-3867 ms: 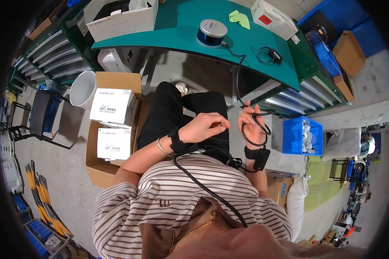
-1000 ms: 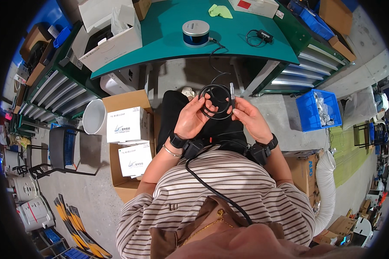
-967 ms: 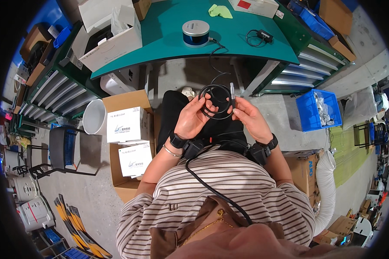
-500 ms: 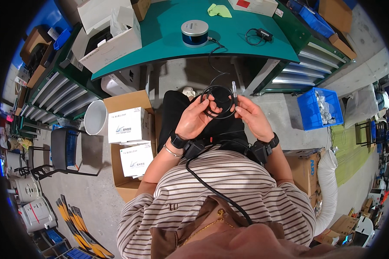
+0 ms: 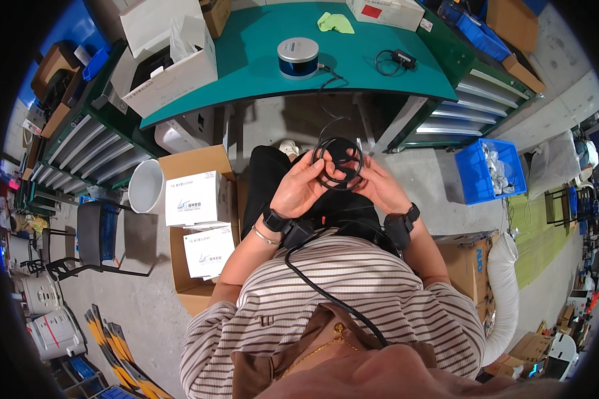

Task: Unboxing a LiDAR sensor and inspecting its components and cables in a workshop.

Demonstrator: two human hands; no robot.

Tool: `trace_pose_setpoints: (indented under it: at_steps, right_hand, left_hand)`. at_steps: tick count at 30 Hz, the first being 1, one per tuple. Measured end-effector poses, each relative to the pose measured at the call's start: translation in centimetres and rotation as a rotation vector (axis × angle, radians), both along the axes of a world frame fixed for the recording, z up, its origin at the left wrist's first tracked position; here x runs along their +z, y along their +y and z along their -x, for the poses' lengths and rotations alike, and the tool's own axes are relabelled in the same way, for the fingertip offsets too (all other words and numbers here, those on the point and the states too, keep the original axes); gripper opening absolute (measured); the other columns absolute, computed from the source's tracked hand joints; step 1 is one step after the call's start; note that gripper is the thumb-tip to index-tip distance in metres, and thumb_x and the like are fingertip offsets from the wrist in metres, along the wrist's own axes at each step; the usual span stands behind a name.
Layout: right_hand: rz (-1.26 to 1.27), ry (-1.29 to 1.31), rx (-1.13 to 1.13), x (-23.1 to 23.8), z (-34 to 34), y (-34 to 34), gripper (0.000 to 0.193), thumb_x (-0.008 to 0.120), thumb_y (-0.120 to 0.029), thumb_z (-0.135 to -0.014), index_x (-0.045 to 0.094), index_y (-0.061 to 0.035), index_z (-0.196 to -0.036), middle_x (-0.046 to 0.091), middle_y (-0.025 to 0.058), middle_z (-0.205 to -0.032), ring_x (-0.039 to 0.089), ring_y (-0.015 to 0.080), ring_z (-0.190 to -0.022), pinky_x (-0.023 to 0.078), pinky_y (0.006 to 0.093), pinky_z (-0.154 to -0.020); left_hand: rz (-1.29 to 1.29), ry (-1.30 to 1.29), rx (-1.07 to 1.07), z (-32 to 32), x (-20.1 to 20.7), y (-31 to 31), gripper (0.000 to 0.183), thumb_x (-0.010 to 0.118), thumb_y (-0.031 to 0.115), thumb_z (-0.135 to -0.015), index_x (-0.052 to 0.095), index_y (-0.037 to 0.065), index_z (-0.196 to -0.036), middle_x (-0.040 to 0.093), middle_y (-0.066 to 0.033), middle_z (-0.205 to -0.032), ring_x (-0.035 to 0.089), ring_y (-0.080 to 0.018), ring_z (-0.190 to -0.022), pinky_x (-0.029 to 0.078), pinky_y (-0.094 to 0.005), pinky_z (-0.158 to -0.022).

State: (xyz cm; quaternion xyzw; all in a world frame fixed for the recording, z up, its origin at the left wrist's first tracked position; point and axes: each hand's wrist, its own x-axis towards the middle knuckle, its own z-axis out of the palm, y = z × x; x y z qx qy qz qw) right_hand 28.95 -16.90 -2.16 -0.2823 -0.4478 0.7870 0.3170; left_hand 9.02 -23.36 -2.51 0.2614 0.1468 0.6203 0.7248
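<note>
Above the lap of black trousers (image 5: 263,169), the bare left hand (image 5: 301,186) and bare right hand (image 5: 381,186) are slightly apart, closed on opposite sides of a round coil of thin black cable (image 5: 361,159), with the right fingertips partly hidden behind the loops. From the coil, the cable rises to a squat, silver-topped, dark-blue cylinder (image 5: 298,58) on the green counter (image 5: 246,60), so a hard tug could strain its joint or drag it over the front edge. Loosened fingers might let the loops spread and tangle.
</note>
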Motion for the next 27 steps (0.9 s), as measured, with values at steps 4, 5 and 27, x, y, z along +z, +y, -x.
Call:
trace_pose_setpoints:
  at_steps: [4,5,27]
  right_hand:
    - [0.087,0.166,0.206,-0.1,-0.1,0.5,0.041,0.04,-0.015,-0.096,0.038,-0.0053,-0.136,0.055,0.0052,-0.12,0.057,0.0139,-0.099,0.045,0.0276,-0.085]
    - [0.078,0.218,0.217,0.0,-0.1,0.4,0.041,0.039,-0.014,-0.096,0.038,-0.0048,-0.136,0.054,0.0065,-0.125,0.056,0.0149,-0.105,0.045,0.0286,-0.087]
    - [-0.846,-0.384,-0.589,10.4,1.7,25.2,0.027,0.052,-0.03,-0.095,0.057,-0.0041,-0.097,0.062,0.003,-0.08,0.052,0.0084,-0.061,0.044,0.0244,-0.053]
  left_hand:
    - [-0.022,0.004,-0.061,0.1,0.2,0.1,0.019,0.039,0.013,-0.1,0.048,0.002,-0.114,0.056,-0.0068,-0.094,0.059,-0.0221,-0.098,0.046,-0.0401,-0.097]
    - [-0.026,0.011,-0.043,0.1,0.1,0.2,0.019,0.04,0.013,-0.1,0.049,0.002,-0.113,0.056,-0.0068,-0.094,0.059,-0.0223,-0.099,0.046,-0.0387,-0.096]
    - [0.197,0.105,-0.077,0.9,-1.9,0.4,0.019,0.051,0.012,-0.095,0.056,0.005,-0.112,0.06,-0.0063,-0.108,0.058,-0.0179,-0.105,0.045,-0.0312,-0.093]
